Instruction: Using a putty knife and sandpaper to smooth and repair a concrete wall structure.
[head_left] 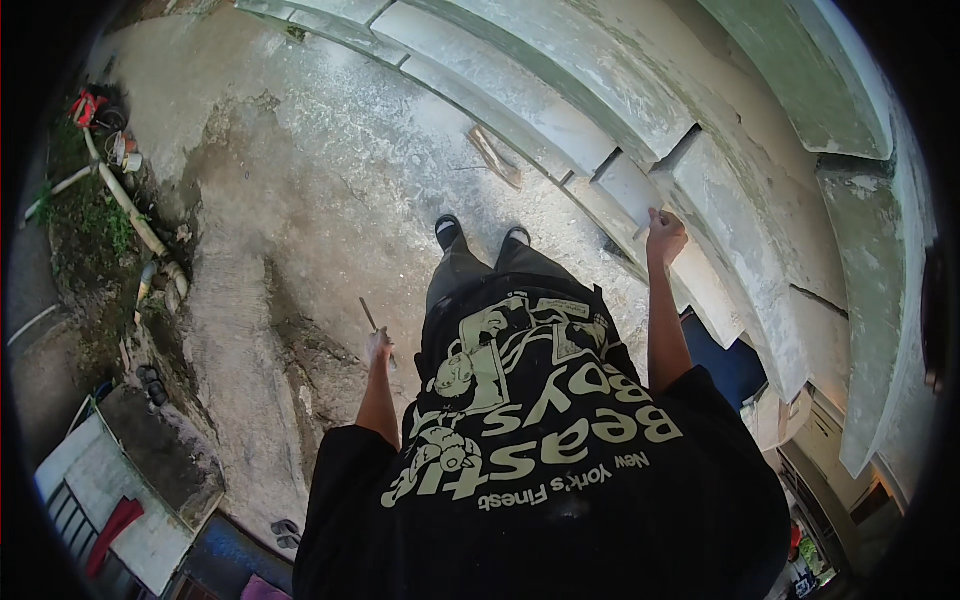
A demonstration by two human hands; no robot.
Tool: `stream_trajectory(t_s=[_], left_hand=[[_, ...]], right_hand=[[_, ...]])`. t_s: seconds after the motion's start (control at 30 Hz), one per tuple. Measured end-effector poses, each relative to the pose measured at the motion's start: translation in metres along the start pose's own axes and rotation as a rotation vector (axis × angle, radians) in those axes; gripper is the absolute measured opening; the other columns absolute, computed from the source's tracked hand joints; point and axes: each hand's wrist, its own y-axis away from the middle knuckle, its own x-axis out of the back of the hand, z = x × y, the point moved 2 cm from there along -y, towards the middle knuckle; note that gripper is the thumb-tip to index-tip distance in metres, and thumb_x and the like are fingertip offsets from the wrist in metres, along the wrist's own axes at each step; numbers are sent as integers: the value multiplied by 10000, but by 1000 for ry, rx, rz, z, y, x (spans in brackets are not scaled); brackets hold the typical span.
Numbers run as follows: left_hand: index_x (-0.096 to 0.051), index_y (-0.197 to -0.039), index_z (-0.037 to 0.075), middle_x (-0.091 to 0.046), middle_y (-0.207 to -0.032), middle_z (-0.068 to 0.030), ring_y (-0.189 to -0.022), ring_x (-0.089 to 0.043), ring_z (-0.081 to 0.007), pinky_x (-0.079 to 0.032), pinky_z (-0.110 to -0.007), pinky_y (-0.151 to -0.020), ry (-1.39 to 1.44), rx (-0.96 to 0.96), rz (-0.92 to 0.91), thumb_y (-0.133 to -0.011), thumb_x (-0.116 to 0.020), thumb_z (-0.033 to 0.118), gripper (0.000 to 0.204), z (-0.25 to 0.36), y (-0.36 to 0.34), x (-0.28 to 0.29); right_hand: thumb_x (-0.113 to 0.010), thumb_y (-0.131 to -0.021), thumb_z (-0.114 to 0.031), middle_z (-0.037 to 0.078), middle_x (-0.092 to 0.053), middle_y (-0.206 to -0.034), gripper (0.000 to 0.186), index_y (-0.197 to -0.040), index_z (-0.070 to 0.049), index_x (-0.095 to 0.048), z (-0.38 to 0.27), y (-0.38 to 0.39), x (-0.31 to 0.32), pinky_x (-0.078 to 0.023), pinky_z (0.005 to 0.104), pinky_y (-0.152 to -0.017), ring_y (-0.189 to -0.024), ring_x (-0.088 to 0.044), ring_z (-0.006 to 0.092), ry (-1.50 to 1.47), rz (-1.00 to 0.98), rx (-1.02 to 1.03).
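My left hand [380,345] hangs out to the left above the concrete ground, closed around a thin brown stick-like tool [367,312]. The tool points up and away from the fist, and its exact kind is too small to tell. On the other side, my right hand [667,238] is raised by the pale concrete ledges [735,225], its fingers pinched together. A small pale sliver shows beside those fingertips, but I cannot make out what it is. Whether the hand touches the ledge is also unclear.
A piece of wood [495,158] lies on the ground [330,160] ahead of my feet. To the left are bamboo poles [132,210], a white bucket [127,150] and a rough, broken concrete edge. Sandals [286,533] lie at the lower left. The ledges rise in steps on the right.
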Motion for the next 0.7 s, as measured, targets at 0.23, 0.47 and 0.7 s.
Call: stream_trajectory(t_s=[0.23, 0.47, 0.7], left_hand=[[-549, -1064, -49, -634, -800, -146, -671, -653, -240, -533, -351, -570, -115, 34, -52, -889, -628, 323, 418, -16, 61, -15], [-559, -1094, -43, -665, -840, -132, -715, -663, -227, -515, -336, -589, -66, -162, -140, -907, -604, 355, 442, 53, 33, -43], [-551, -883, 69, -627, -706, -59, -569, -628, -152, -433, -270, -463, -106, -388, -137, -912, -638, 327, 274, 107, 3, -55]], right_hand=[[-779, -734, -222, 147, -699, -745, 207, -842, -48, -745, 0, -6, -29, -509, 400, -669, -680, -672, 325, -124, 131, -40], [-748, -734, -205, 137, -695, -719, 154, -782, -58, -745, -31, -18, -72, -515, 412, -672, -674, -670, 329, 5, 292, 44], [-732, -747, -229, 185, -672, -739, 199, -759, -32, -712, -117, -20, -78, -517, 424, -661, -689, -663, 369, -99, 67, -90]])
